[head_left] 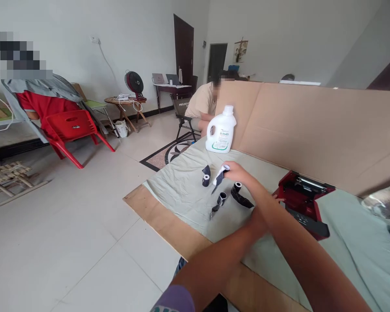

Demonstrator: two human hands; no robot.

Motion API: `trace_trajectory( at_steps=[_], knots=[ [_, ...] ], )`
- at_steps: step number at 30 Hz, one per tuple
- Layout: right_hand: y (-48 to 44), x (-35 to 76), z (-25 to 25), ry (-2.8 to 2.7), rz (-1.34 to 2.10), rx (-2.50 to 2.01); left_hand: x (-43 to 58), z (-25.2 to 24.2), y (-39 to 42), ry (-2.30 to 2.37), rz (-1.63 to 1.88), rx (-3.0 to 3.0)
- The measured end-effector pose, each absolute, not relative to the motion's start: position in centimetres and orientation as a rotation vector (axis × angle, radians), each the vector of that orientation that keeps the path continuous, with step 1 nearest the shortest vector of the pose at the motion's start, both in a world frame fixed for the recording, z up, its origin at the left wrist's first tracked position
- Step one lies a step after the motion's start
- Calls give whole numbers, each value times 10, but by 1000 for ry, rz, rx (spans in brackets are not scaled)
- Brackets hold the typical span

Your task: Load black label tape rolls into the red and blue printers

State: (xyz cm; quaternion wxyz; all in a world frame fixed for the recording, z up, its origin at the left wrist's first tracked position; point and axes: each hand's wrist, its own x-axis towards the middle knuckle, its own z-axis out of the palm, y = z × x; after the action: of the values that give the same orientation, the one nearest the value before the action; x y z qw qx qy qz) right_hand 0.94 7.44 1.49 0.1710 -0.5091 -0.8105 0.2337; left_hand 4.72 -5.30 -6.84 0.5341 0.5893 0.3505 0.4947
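Note:
My arms cross over the cloth-covered table. My right hand [238,172] pinches a small roll with a loose dark-and-white strip [219,177] hanging from it. Under the right forearm, my left hand [277,198] is mostly hidden; only some fingertips show, beside an open red-and-black case-like device [301,203]. Whether they touch it, I cannot tell. Three other small rolls lie on the cloth: a black roll with a white core [206,180] at the left, a partly unwound roll [221,198] nearest me, and a black roll with its tail out [238,188] at the right.
A white jug [221,132] stands at the table's far corner, before a tall cardboard panel [289,125]. Clear plastic wrapping [385,201] lies at the right. Beyond the table a person [201,102] sits on a folding chair; another person [48,106] sits at left.

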Motion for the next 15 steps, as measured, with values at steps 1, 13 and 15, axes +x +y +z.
trace_trajectory(
  at_steps=[1, 13, 15],
  knots=[
    [80, -1, 3, -2351, 642, -1510, 48, -69, -51, 792, 1182, 1414],
    [87, -27, -48, -2601, 516, -1583, 55, -87, -29, 616, 1139, 1347],
    [86, -25, -47, -2595, 500, -1640, 58, -93, -28, 608, 1162, 1351]
  ],
)
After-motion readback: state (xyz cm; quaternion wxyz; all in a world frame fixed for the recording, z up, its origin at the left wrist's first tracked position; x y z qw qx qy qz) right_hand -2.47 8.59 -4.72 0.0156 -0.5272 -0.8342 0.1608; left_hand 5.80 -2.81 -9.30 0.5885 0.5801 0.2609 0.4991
